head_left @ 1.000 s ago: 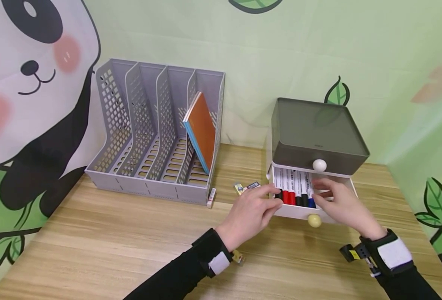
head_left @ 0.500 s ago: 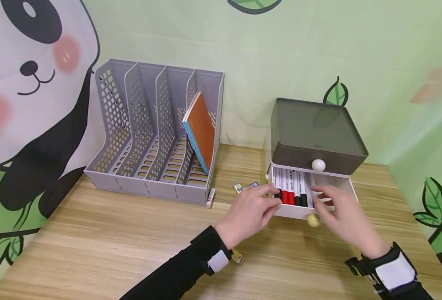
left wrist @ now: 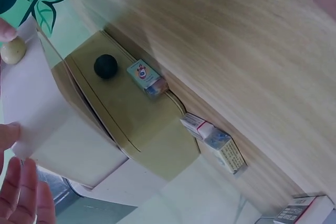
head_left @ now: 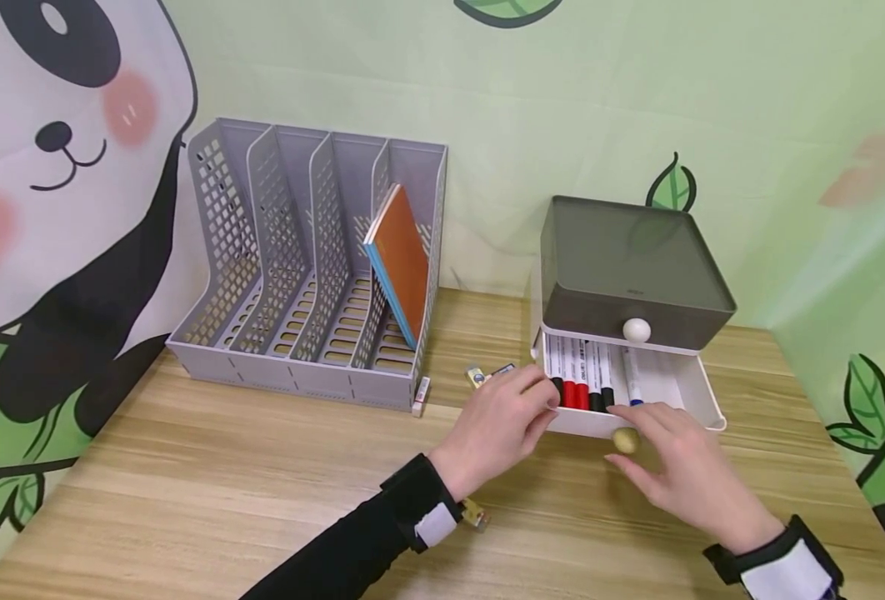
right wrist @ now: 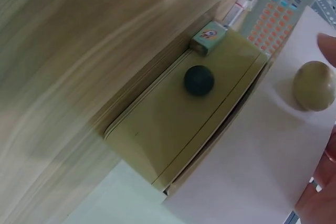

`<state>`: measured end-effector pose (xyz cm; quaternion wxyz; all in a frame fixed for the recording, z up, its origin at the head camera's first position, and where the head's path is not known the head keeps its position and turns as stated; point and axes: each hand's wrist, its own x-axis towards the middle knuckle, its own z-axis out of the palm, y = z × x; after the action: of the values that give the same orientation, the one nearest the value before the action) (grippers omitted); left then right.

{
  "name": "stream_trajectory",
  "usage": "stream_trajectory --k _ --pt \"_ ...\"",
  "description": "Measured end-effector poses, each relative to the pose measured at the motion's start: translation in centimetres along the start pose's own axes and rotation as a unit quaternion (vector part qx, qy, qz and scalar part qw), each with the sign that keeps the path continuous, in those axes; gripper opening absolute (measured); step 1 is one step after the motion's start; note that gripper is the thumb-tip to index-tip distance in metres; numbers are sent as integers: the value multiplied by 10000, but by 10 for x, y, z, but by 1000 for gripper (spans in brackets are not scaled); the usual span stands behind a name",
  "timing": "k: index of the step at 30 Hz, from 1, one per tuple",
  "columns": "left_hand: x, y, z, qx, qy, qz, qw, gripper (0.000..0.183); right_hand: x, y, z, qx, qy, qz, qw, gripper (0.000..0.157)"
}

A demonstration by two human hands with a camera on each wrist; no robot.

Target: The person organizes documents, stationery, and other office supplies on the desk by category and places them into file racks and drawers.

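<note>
A white drawer (head_left: 588,425) is pulled out beneath the dark grey top of a small desktop drawer unit (head_left: 633,275). Inside it lie several white markers (head_left: 581,367) with black and red caps, side by side at the left. A blue-capped marker (head_left: 632,375) lies apart, to their right. My left hand (head_left: 491,425) grips the drawer's front left corner, thumb outside the front and fingers over the edge. My right hand (head_left: 686,467) rests its fingers at the front rim, with the thumb spread below, near the round yellowish knob (head_left: 626,440).
On the left stands a grey file rack (head_left: 322,258) holding orange and blue notebooks (head_left: 401,258). Small boxed items (head_left: 476,377) lie beside the drawer unit, and a small white-and-red block (head_left: 421,396) touches the rack's corner. Another small packet (head_left: 476,514) lies by my left wrist.
The blue-capped marker has shifted right, away from the others. My right hand has drawn back out of the drawer toward the front rim. My left hand stays at the corner.
</note>
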<state>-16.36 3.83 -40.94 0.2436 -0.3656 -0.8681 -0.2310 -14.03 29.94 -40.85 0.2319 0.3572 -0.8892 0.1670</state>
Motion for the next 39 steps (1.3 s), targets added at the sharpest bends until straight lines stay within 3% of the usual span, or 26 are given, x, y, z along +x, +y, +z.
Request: stream_trajectory --k 3,7,15,24,29,33,39 --pt "-1 0 1 57 45 48 10000 7 -2 1 0 -137 -132 -105 9998 47" --pt "-3 0 2 85 -1 63 9999 6 -1 3 -2 -220 -239 -186 9993 66" --pt "-3 -1 3 85 -56 2 9999 4 1 3 -2 -274 -84 -135 9995 65" --pt "-2 -2 7 -33 -251 -185 9995 13 2 6 7 -365 592 201 9974 64" --pt "1 -4 9 -50 -411 -332 9986 19 2 6 11 -460 1024 515 9923 65" --pt "3 -6 11 -48 -496 -399 9980 25 2 6 15 -551 1302 808 9866 58" --pt "6 -8 14 -178 -661 -538 9962 35 5 7 20 -858 1221 1368 9793 44"
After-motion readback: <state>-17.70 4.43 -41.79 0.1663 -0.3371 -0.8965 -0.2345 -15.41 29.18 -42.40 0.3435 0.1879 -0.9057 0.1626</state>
